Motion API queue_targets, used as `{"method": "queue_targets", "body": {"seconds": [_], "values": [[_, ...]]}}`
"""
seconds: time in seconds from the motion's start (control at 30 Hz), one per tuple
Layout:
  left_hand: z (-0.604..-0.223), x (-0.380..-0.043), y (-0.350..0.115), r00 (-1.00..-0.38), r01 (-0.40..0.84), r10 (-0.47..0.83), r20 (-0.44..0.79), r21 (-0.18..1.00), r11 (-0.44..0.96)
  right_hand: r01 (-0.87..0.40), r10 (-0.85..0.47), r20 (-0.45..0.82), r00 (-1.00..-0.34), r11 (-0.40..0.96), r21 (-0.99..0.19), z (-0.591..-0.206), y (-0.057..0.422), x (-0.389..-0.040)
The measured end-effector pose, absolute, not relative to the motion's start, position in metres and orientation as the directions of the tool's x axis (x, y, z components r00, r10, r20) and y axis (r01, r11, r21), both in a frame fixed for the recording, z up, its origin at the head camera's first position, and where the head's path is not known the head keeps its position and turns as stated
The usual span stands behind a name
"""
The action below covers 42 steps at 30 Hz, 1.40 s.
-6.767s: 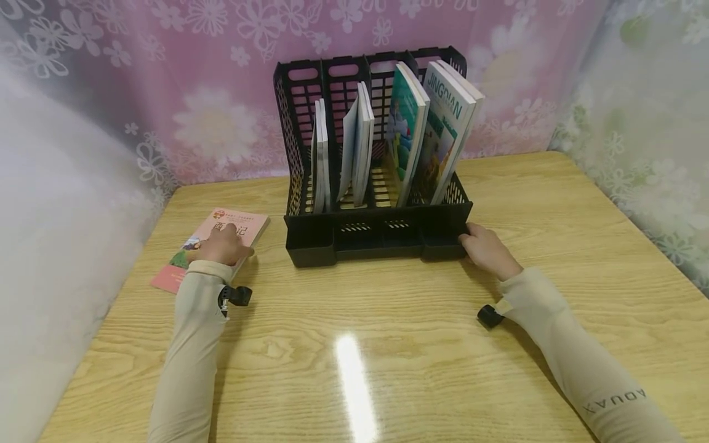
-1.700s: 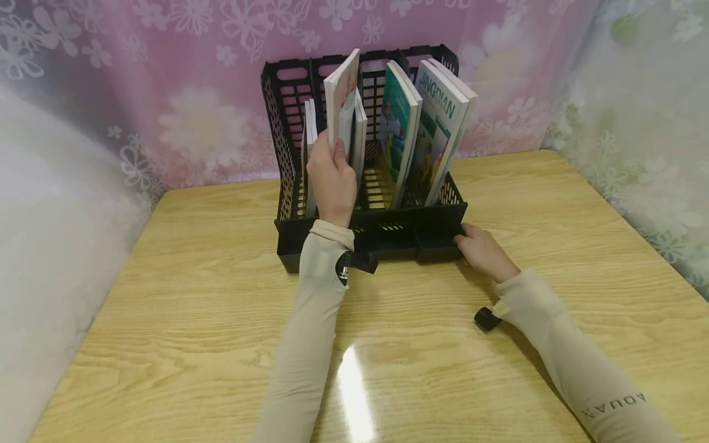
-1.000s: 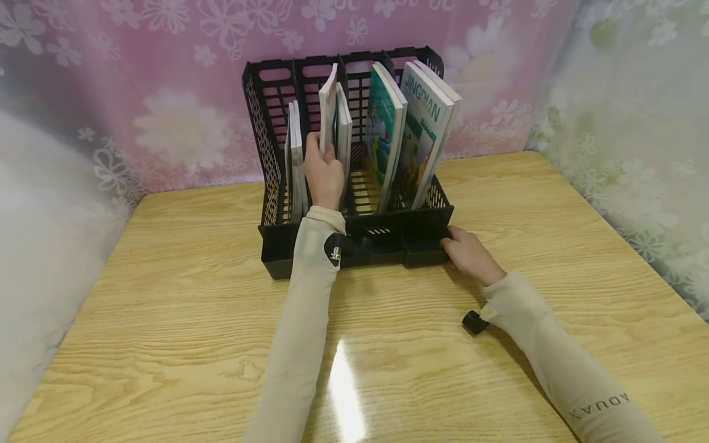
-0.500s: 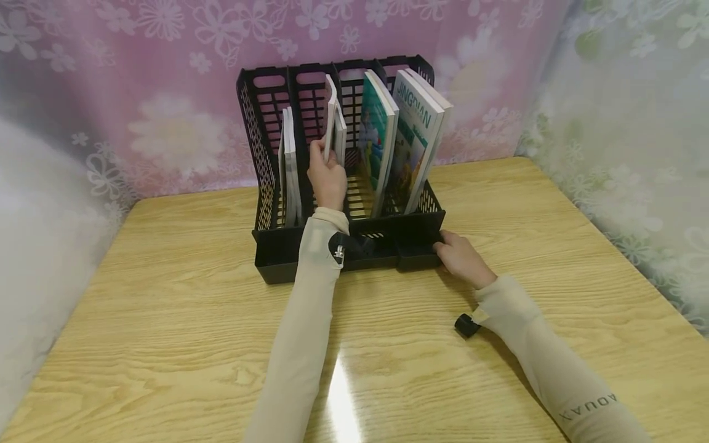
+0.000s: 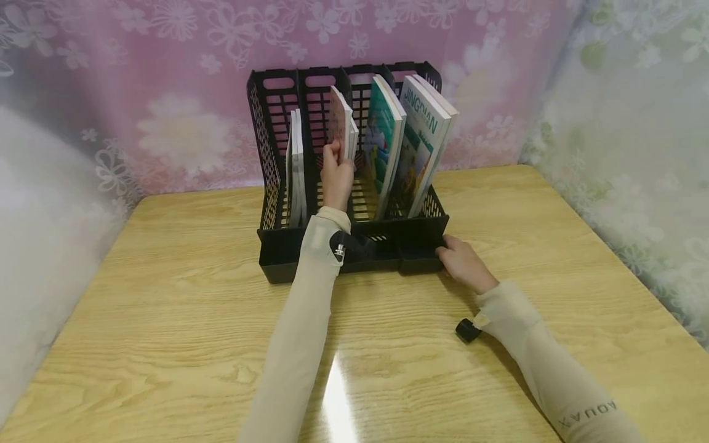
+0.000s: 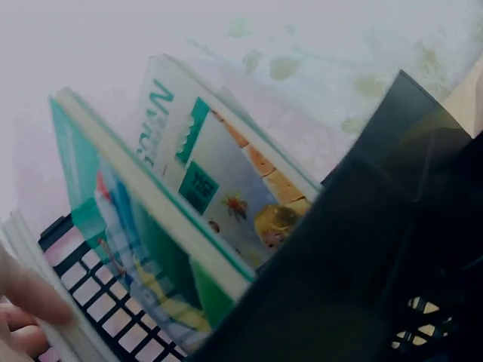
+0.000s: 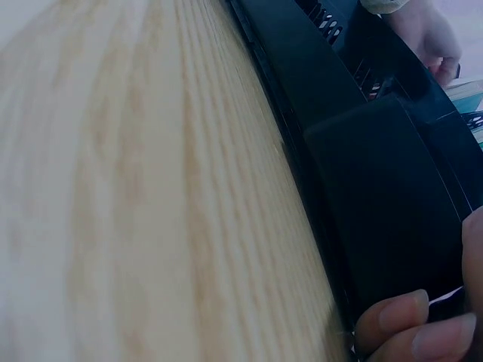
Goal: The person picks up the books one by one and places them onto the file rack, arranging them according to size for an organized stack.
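In the head view my left hand (image 5: 336, 178) is inside the second compartment from the left of a black file rack (image 5: 301, 246). Its fingers are curled at the lower part of a thin pink-covered book (image 5: 340, 120), which leans right against other thin books there. In the left wrist view my fingers (image 6: 34, 290) touch pale page edges (image 6: 45, 286); the cover is out of sight. My right hand (image 5: 465, 263) grips the front right corner of the rack. The right wrist view has its thumb and fingertips (image 7: 404, 313) around that black corner (image 7: 385, 204).
Two thin books (image 5: 296, 166) stand in the leftmost compartment. A green book (image 5: 384, 147) and tall JINGDIAN books (image 5: 426, 141) lean in the right-hand compartments. Beneath the rack is a wooden table (image 5: 183, 307), with a pink floral curtain (image 5: 188, 111) behind it.
The left hand has taken the pink book from the table at the left, lifted it over and lowered it into the second compartment, where it tilted right. The right hand has kept its grip.
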<state>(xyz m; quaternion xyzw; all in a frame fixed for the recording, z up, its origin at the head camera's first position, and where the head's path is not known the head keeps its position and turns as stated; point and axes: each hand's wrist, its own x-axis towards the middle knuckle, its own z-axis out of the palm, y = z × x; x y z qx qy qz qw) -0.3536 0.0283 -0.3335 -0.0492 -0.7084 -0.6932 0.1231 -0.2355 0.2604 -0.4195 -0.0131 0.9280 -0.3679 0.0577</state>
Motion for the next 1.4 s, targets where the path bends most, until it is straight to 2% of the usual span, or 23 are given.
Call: {"method": "queue_targets", "body": {"seconds": [0.07, 0.27, 0.4, 0.57, 0.63, 0.8, 0.93, 1.1, 1.3, 1.4], "values": [[-0.335, -0.355, 0.026, -0.972, 0.208, -0.091, 0.216, 0.974, 0.088, 0.015, -0.066, -0.092, -0.994, 0.731, -0.682, -0.421, 0.261, -0.234], [-0.339, -0.359, 0.020, -0.980, 0.148, -0.063, 0.190, 0.898, 0.414, 0.010, -0.071, -0.088, -0.994, 0.723, -0.690, -0.421, 0.261, -0.233], [-0.337, -0.360, 0.020, -0.982, 0.145, -0.033, 0.185, 0.856, 0.497, 0.010, -0.070, -0.086, -0.994, 0.714, -0.700, -0.419, 0.261, -0.233], [-0.336, -0.360, 0.019, -0.998, 0.061, 0.016, 0.063, 0.813, 0.579, 0.013, -0.073, -0.091, -0.993, 0.707, -0.707, -0.418, 0.261, -0.233], [-0.338, -0.360, 0.017, -0.999, 0.037, 0.051, 0.005, 0.763, 0.645, 0.016, -0.070, -0.093, -0.993, 0.707, -0.707, -0.418, 0.261, -0.233], [-0.343, -0.362, 0.011, -0.994, 0.055, 0.099, -0.041, 0.593, 0.803, 0.020, -0.072, -0.103, -0.992, 0.715, -0.699, -0.420, 0.262, -0.234], [-0.346, -0.366, 0.009, -0.998, 0.066, 0.067, 0.019, 0.541, 0.838, 0.019, -0.071, -0.103, -0.992, 0.726, -0.687, -0.420, 0.262, -0.235], [-0.347, -0.371, 0.010, -0.997, 0.069, 0.035, 0.073, 0.537, 0.841, 0.013, -0.075, -0.097, -0.992, 0.721, -0.693, -0.419, 0.263, -0.235], [-0.349, -0.368, 0.010, -0.996, -0.006, 0.051, -0.070, 0.641, 0.767, 0.017, -0.079, -0.104, -0.991, 0.711, -0.703, -0.419, 0.263, -0.233], [-0.347, -0.368, 0.010, -0.996, -0.022, 0.040, -0.082, 0.641, 0.767, 0.022, -0.078, -0.108, -0.991, 0.707, -0.707, -0.417, 0.263, -0.233]]}}
